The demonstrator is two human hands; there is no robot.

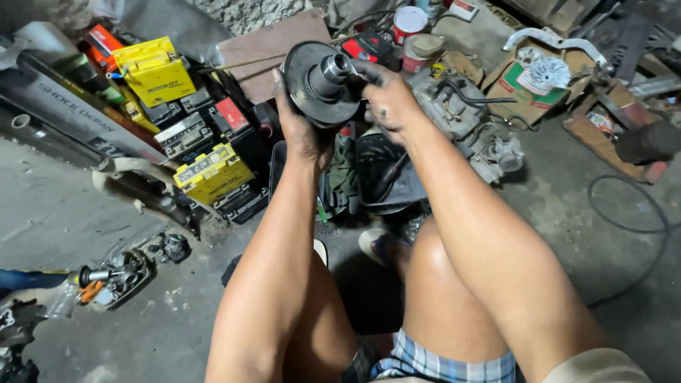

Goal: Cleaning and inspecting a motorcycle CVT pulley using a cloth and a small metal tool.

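I hold a dark round metal pulley disc point(306, 96) with a shiny steel hub sleeve point(330, 72) sticking out of its middle, raised above my knees. My left hand point(301, 131) cups the disc from below and behind, fingers wrapped on its rim. My greasy right hand point(386, 99) grips the disc's right edge, with fingers reaching toward the hub. Both forearms stretch up from the bottom of the view over my bare knees.
Yellow and black batteries point(213, 170) lie stacked at the left. An engine part point(468, 120) sits right of my hands, a black pan point(386, 174) beneath them. A cardboard box with a white fan point(546, 74), cans point(410, 21), a cable point(624, 220) and small parts point(117, 276) lie on the concrete floor.
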